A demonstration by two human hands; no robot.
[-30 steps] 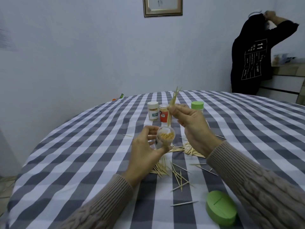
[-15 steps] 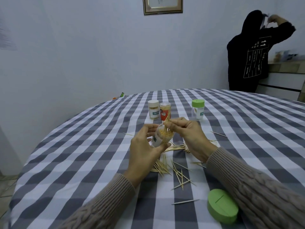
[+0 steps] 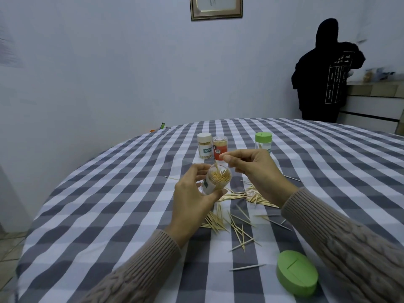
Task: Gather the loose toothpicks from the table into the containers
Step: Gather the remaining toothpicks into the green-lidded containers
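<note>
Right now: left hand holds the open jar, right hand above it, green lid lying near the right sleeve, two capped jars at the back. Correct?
Not quite: the head view shows three capped jars at the back, not two. The rest stands.

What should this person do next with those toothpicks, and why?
Probably push the one raised toothpick down into the jar. It stands above the packed ones in the open jar that the left hand holds tilted, and the right hand hovers just above with fingertips near it. Then reach for the loose toothpicks on the table.
</note>
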